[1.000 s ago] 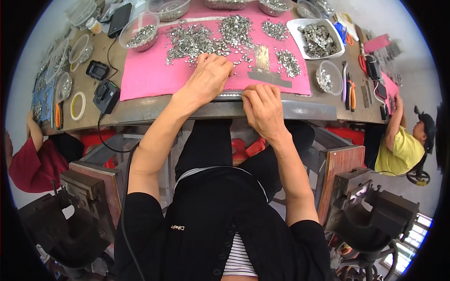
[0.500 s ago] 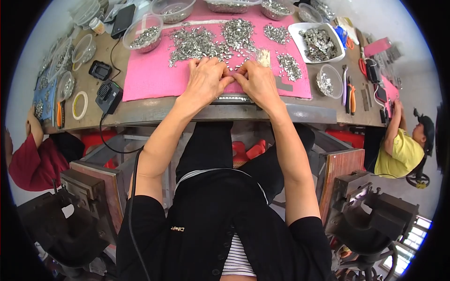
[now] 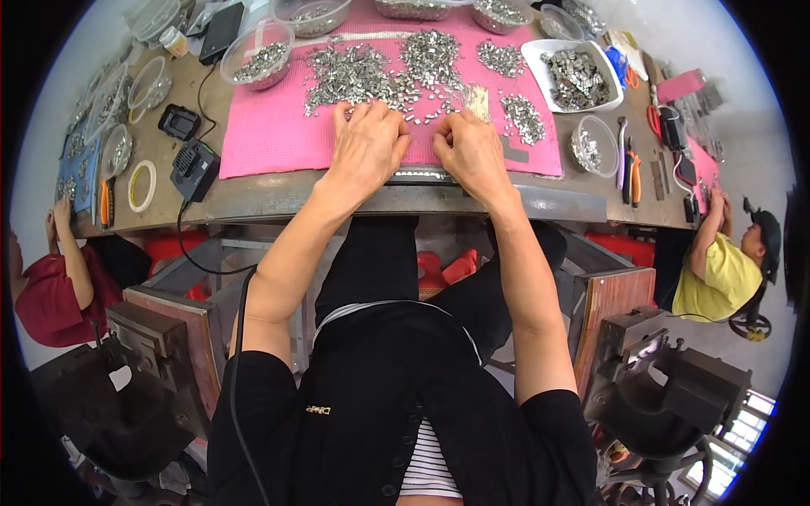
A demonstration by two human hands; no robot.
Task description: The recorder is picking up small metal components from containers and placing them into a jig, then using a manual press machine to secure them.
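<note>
Small silvery metal pieces (image 3: 350, 80) are spread in heaps over the middle and far side of a pink mat (image 3: 270, 139), by which much of the tabletop (image 3: 253, 194) is covered. The left hand (image 3: 367, 148) is held palm down over the near edge of the mat, with its fingers bent and its fingertips brought close to the largest heap. The right hand (image 3: 474, 153) is placed just beside it, a gap being left between the two, and its fingers are curled inward more tightly. Whether anything is gripped in either hand cannot be told (the fingertips are mostly hidden by the knuckles).

Below that gap, a narrow strip (image 3: 419, 176) lined with bright bits is set along the front edge of the tabletop. A flat grey plate (image 3: 515, 152) is partly covered by the right hand, and a pale bundle of thin sticks (image 3: 477, 103) is laid just beyond it. At the mat's far right corner, a white tray (image 3: 535, 78) is filled with more metal parts. Beside the mat's right edge, a clear tub (image 3: 594, 147) and orange-handled pliers (image 3: 634, 179) are placed.
</note>
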